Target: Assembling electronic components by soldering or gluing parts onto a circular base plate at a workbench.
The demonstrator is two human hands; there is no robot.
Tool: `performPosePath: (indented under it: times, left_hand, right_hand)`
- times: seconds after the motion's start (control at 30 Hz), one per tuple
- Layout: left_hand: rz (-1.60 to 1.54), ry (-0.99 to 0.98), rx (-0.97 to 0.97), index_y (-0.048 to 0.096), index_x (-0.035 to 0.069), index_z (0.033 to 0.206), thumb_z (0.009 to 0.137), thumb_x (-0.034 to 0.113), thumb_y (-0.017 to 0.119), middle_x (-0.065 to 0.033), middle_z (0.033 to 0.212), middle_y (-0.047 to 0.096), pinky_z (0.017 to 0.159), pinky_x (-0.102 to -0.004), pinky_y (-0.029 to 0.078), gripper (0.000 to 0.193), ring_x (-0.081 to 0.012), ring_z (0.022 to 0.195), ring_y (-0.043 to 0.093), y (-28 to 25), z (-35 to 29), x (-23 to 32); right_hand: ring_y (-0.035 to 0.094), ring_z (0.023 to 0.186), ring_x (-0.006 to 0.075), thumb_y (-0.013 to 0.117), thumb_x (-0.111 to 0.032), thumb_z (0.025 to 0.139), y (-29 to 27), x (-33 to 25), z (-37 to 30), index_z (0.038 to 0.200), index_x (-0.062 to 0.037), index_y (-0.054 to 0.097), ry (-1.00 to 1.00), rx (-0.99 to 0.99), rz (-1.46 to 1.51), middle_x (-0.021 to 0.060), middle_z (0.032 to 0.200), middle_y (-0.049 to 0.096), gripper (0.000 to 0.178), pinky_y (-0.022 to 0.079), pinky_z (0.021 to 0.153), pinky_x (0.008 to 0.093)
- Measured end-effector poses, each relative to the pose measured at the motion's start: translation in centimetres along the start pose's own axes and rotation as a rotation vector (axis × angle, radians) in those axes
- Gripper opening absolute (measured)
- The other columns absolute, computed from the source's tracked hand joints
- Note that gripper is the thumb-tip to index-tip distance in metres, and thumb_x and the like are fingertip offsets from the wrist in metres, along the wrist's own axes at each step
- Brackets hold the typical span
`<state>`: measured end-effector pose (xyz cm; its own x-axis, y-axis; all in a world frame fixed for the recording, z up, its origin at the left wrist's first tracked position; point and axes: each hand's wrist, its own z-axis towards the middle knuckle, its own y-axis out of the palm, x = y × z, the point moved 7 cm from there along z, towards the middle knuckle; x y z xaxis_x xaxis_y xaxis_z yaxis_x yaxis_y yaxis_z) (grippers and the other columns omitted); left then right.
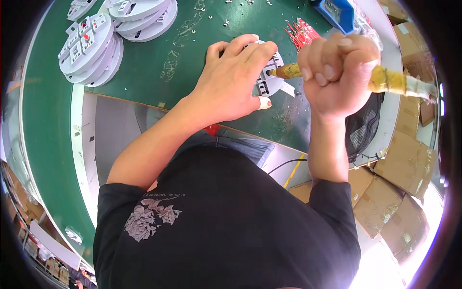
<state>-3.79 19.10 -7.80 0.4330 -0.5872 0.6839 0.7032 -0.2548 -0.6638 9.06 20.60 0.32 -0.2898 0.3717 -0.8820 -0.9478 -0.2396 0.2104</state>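
Note:
My left hand (233,79) lies over a round light-grey plastic housing (275,85) on the green bench, its fingers curled over the far edge and its thumb at the near side. The palm and fingers hide much of the housing; small dark parts and slots show on its face. In a closed fist, my right hand (337,74) grips a screwdriver (385,81) wrapped in yellow tape. The tool lies across the view, and its dark narrow tip meets the housing's face beside my left fingers. A small white strip (288,88) sticks out at the housing's right.
Similar grey housings (91,50) are stacked at the bench's far left. Red wires (301,32) lie in a bunch beyond my right hand, near a blue bin (337,14). Small metal pieces dot the far bench. A black mesh bag (363,127) and cardboard boxes (406,156) are at the right.

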Motion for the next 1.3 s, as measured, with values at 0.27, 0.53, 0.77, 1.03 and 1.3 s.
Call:
performPosePath:
  times: [0.27,0.53,0.77,1.03,1.3]
  left_hand:
    - [-0.001,0.020,0.050,0.043,0.009,0.138,0.066,0.026,0.087,-0.0099,0.131,0.056,0.105,-0.0504,0.032,0.086,-0.0288,0.137,0.042,-0.4,-0.4,0.0]
    - [0.094,0.003,0.064,0.042,0.007,0.139,0.067,0.035,0.087,-0.0110,0.132,0.056,0.106,-0.0509,0.031,0.089,-0.0295,0.138,0.042,0.4,-0.3,1.1]
    - [0.156,-0.036,0.058,0.041,0.006,0.140,0.067,0.041,0.088,-0.0133,0.133,0.056,0.106,-0.0517,0.032,0.094,-0.0307,0.137,0.044,0.6,-0.5,2.1]
    - [-0.473,-0.127,0.130,0.041,0.006,0.143,0.078,0.038,0.078,-0.0141,0.138,0.055,0.104,-0.0475,0.041,0.081,-0.0307,0.135,0.048,-1.8,-0.7,2.8]
    - [-1.725,-0.262,0.170,0.036,0.004,0.144,0.093,0.035,0.052,-0.0145,0.139,0.051,0.105,-0.0457,0.046,0.061,-0.0292,0.129,0.052,-3.7,-0.3,3.8]
  right_hand:
    - [0.036,0.047,0.0103,0.061,-0.036,0.101,3.6,0.3,-0.4,0.095,-0.0062,0.051,-0.111,-0.307,-0.233,0.0008,0.063,0.043,0.032,0.034,0.043,0.0283]
    - [0.040,0.046,0.0109,0.061,-0.017,0.101,1.5,0.7,-1.6,0.096,-0.0021,0.052,-0.180,0.412,-0.314,0.0029,0.064,0.048,0.018,0.037,0.040,0.0286]
    - [0.043,0.050,0.0105,0.057,-0.011,0.100,1.3,0.9,-0.5,0.101,0.0001,0.056,-0.089,0.260,-0.274,0.0029,0.068,0.051,0.011,0.041,0.047,0.0292]
    - [0.043,0.056,0.0115,0.056,-0.021,0.100,-2.6,-11.4,-1.6,0.105,0.0009,0.063,-0.309,0.341,0.151,-0.0001,0.073,0.053,0.024,0.039,0.054,0.0312]
    - [0.056,0.066,0.0042,0.071,-0.016,0.093,0.6,-3.7,-3.9,0.098,-0.0005,0.072,0.369,0.334,-0.658,-0.0025,0.075,0.063,0.017,0.043,0.058,0.0209]
